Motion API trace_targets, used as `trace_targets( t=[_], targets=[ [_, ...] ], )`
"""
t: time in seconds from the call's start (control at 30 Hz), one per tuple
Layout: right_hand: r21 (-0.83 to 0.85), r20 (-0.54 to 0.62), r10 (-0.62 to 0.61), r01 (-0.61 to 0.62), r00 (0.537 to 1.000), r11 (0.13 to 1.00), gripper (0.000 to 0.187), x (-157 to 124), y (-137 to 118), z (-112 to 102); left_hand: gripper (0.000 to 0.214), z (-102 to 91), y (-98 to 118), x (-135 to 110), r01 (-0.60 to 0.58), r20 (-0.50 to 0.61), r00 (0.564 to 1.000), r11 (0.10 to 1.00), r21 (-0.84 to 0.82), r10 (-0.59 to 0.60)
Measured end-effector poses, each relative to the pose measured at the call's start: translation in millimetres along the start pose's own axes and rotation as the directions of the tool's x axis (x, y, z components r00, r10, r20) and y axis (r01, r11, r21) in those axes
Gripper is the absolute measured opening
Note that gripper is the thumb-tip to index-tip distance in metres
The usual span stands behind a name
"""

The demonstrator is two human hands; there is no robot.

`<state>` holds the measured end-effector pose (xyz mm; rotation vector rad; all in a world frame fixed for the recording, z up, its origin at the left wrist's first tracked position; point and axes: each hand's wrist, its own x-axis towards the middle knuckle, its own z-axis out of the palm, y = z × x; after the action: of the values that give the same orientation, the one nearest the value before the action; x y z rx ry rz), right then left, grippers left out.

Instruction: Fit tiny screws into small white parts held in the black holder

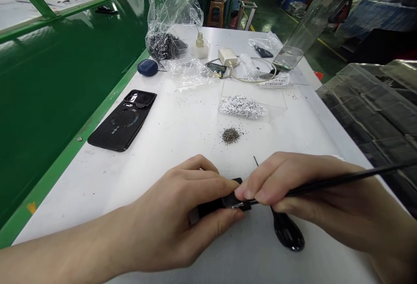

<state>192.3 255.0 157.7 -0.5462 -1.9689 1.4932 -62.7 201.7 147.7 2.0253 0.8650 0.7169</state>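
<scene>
Black plastic piece (216,204), narrow and partly hidden by fingers, sits clamped in the left hand (163,219), low over the white desk (163,145). The right hand (302,193) meets it from the other side, pinching a slim black stick (345,180) like a pen, with its tip at the piece, near a small silver glint. The hands are together, their fingertips almost touching, so a small slip could let the tip skid and mark the piece, or jolt it loose. Whether the piece touches the desk cannot be told. A thin dark pin (256,161) rises just behind the right fingers, and a glossy black spoon (288,232) lies on the desk beneath them; a careless elbow or wrist could catch either.

Ahead, a loose heap of dark grains (231,135) sits uncovered, with stray specks around it. A sleeve dragged across or a sharp breath could spread them further. Beyond it, white bits fill a clear plastic tray (243,107). Farther up stands a small glass bottle (200,41), which could spill if knocked. A plastic bag of dark bits (159,45) slumps nearby, and a black phone case (119,121) lies close to the desk's green edge, where anything dropped might slide off.
</scene>
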Motion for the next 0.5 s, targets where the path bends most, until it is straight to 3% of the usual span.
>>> trace_targets(
  t=[0.5],
  targets=[
    [-0.068, 0.025, -0.009, 0.010, 1.000, 0.998, 0.009, 0.1, -0.2, -0.5, 0.019, 1.1, -1.6, 1.3, -0.043, -0.026, 0.999, 0.999, -0.011, 0.043]
  ],
)
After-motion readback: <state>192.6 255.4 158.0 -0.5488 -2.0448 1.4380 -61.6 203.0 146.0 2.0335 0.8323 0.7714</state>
